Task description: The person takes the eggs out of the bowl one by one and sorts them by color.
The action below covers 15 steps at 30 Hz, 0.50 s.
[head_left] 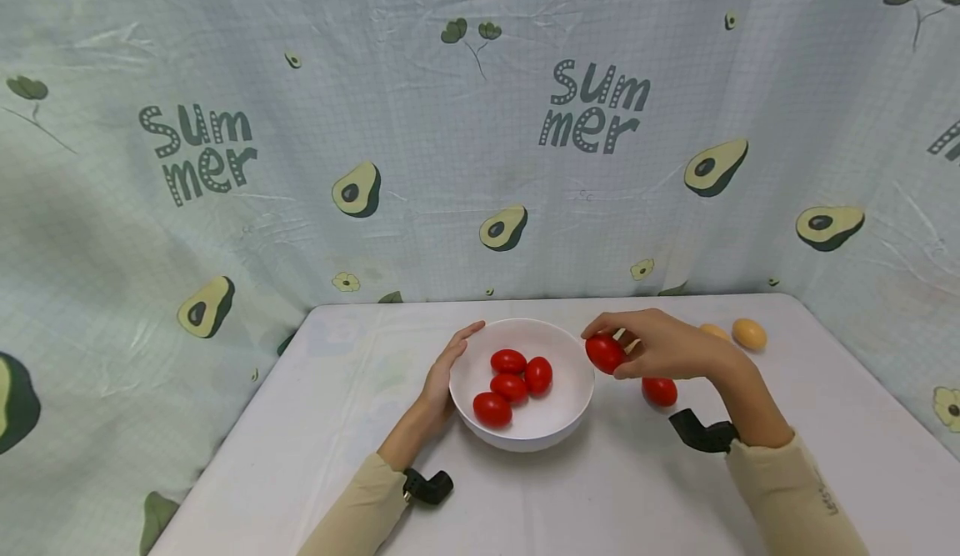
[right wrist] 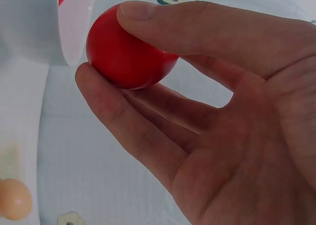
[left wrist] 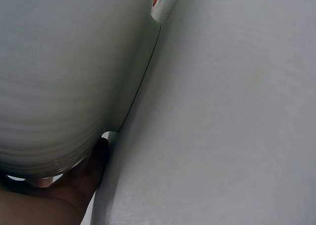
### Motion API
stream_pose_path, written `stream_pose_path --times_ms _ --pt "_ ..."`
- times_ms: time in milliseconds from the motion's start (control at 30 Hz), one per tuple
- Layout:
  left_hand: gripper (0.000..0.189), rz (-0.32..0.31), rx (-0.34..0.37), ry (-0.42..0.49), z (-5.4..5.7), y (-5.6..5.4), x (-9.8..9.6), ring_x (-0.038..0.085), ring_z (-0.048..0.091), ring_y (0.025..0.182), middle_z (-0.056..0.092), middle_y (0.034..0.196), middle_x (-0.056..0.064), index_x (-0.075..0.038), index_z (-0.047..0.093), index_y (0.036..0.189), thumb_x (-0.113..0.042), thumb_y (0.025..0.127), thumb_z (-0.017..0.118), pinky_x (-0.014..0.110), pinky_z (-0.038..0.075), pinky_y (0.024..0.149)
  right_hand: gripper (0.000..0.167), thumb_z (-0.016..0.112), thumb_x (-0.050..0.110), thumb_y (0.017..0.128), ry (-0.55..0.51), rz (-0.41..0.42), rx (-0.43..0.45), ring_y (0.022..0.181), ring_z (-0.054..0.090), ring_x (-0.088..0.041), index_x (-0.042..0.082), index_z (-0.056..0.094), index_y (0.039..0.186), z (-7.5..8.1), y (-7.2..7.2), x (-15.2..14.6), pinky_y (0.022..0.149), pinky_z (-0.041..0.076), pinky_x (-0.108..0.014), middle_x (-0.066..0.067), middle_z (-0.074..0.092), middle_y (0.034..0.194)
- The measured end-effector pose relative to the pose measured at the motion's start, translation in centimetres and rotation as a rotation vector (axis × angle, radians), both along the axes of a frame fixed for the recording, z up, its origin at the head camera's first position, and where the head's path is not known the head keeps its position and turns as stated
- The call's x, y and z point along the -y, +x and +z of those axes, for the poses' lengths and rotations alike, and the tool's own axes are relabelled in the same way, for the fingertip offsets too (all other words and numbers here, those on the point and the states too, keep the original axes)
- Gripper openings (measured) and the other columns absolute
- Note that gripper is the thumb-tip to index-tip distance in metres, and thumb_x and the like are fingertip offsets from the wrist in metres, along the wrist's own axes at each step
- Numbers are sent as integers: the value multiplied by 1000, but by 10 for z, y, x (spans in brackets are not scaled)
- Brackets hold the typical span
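In the head view, a white bowl (head_left: 528,441) stands on the table with several red eggs (head_left: 492,410) inside. My left hand (head_left: 437,383) rests against the bowl's left side, fingers extended along the wall. Just right of the rim, my right hand (head_left: 663,346) holds another red egg (head_left: 604,353) above the table. Thumb and fingers pinch this egg (right wrist: 129,52) in the right wrist view. The bowl's outer wall (left wrist: 64,77) fills much of the left wrist view, with part of my left hand (left wrist: 74,190) below it.
One more red egg (head_left: 660,392) lies on the white table (head_left: 600,506) beneath my right hand. Farther right are two tan eggs (head_left: 749,334), one partly hidden by that hand. A curtain (head_left: 420,122) printed with avocados hangs behind the table.
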<state>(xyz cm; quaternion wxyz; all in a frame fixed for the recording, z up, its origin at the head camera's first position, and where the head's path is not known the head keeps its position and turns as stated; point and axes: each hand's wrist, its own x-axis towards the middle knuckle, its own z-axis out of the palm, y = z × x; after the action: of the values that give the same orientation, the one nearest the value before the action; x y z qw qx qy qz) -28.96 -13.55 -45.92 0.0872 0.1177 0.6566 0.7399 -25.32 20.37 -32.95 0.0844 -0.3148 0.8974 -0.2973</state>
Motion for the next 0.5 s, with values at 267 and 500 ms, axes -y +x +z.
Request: stream_pose_path --times_ms 267,500 --pt "52 6 -2 7 1 0 -1 29 24 159 27 171 2 -20 39 159 -30 110 25 50 18 131 49 77 12 86 13 -57 14 114 65 -24 19 63 133 -2 -2 -19 91 63 -41 -7 67 129" --pt "52 8 -1 -2 1 0 -2 29 24 158 27 171 2 -20 38 159 -31 110 26 50 20 131 49 78 14 86 3 -115 60 115 64 -29 19 62 133 -2 -3 -35 88 63 -42 -13 65 129"
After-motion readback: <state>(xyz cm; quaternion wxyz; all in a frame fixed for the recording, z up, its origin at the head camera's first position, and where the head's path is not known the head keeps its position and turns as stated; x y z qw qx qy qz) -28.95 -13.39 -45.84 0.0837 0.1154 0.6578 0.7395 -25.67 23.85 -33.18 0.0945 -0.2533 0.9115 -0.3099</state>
